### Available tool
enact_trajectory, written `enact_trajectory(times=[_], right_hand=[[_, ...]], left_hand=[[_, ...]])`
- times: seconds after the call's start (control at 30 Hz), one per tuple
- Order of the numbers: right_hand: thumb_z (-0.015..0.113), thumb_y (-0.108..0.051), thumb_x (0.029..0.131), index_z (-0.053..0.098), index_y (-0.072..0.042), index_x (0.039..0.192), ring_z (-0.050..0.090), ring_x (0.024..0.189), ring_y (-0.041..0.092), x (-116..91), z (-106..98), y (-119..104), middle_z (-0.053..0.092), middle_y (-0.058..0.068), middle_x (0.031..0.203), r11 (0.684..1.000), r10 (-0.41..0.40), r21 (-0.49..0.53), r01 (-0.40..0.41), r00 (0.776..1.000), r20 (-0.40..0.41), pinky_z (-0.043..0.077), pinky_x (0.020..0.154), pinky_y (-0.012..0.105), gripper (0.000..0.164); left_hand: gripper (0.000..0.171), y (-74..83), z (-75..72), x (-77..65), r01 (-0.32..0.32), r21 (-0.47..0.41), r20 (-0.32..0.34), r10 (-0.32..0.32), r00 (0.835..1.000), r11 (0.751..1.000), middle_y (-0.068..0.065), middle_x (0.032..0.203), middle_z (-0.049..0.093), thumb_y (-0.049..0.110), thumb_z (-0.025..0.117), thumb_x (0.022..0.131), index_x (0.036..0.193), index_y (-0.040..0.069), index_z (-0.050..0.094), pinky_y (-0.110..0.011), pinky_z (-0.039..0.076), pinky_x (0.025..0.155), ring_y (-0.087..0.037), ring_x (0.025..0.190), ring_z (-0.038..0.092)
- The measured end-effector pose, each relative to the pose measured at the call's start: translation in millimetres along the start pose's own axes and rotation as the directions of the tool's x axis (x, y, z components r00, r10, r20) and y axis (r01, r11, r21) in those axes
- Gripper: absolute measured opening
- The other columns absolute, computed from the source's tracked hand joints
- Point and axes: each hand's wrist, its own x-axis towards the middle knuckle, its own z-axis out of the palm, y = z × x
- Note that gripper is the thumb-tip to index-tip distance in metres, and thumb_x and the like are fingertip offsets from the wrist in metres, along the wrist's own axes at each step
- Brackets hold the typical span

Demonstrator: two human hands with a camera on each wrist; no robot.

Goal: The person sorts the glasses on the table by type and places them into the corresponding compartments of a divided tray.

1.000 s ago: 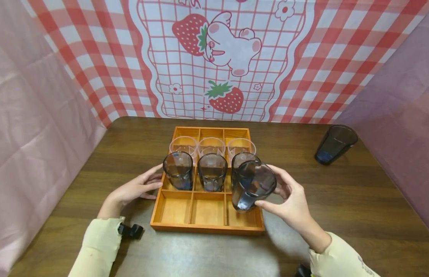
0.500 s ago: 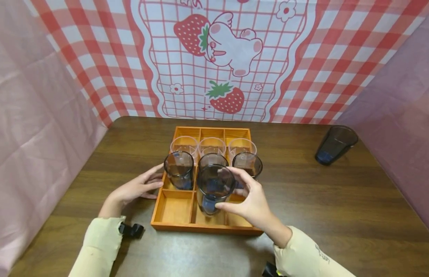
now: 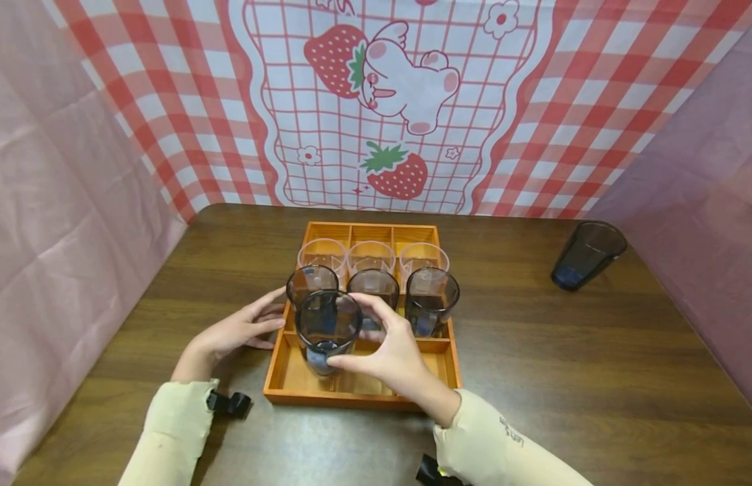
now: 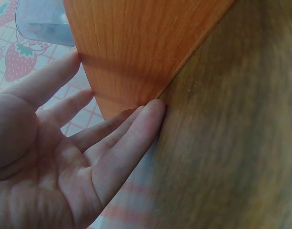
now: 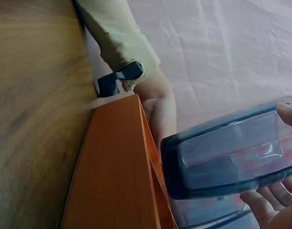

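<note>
In the head view my right hand [image 3: 391, 354] grips a dark, see-through glass tumbler [image 3: 324, 331] between thumb and fingers. The tumbler is upright, slightly tilted, over the front left compartment of a wooden divided tray [image 3: 352, 401]. In the right wrist view the base of this tumbler [image 5: 207, 162] hangs just over the tray wall [image 5: 110, 171]. My left hand [image 3: 245, 327] touches the tray's left side, its fingertips against the wall [image 4: 131, 57] in the left wrist view. Behind the held tumbler, dark tumblers [image 3: 433, 300] fill the middle row, one partly hidden.
Three clear pinkish cups [image 3: 324, 253] stand in the back part of the tray. Another dark tumbler [image 3: 585, 256] stands on the table [image 3: 595, 358] at the far right. A checked strawberry cloth [image 3: 400, 101] hangs behind the table.
My right hand has carried the dark tumbler leftward along the front row, from over the right compartment past the middle to over the left one. My left hand stays at the tray's side.
</note>
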Motion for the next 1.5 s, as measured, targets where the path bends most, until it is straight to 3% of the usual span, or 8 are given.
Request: enact_trajectory(times=[0.77, 1.5], right_hand=[[0.09, -0.007, 0.064, 0.051, -0.008, 0.133, 0.056, 0.122, 0.027, 1.1, 23.9, 13.9, 0.06, 0.012, 0.131, 0.997, -0.019, -0.07, 0.024, 0.997, 0.07, 0.055, 0.092, 0.026, 0.079], [0.091, -0.011, 0.062, 0.052, -0.007, 0.13, 0.06, 0.115, 0.023, 1.9, 33.7, 21.2, 0.062, 0.01, 0.125, 0.987, 0.094, -0.138, -0.082, 0.992, 0.086, 0.055, 0.092, 0.027, 0.079]], left_hand=[[0.072, -2.3, -2.4, 0.3, -0.029, -0.005, 0.033, 0.03, 0.999, 1.0, -0.035, 0.156, 0.012, 0.024, 0.048, 0.103, 0.157, 0.015, 0.002, -0.051, 0.054, 0.093, -0.053, 0.139, 0.026], [0.073, -2.9, -1.9, 0.7, -0.043, 0.007, 0.026, 0.043, 0.999, 0.999, -0.034, 0.155, 0.016, 0.023, 0.05, 0.102, 0.157, 0.014, 0.004, -0.051, 0.054, 0.092, -0.048, 0.134, 0.037]])
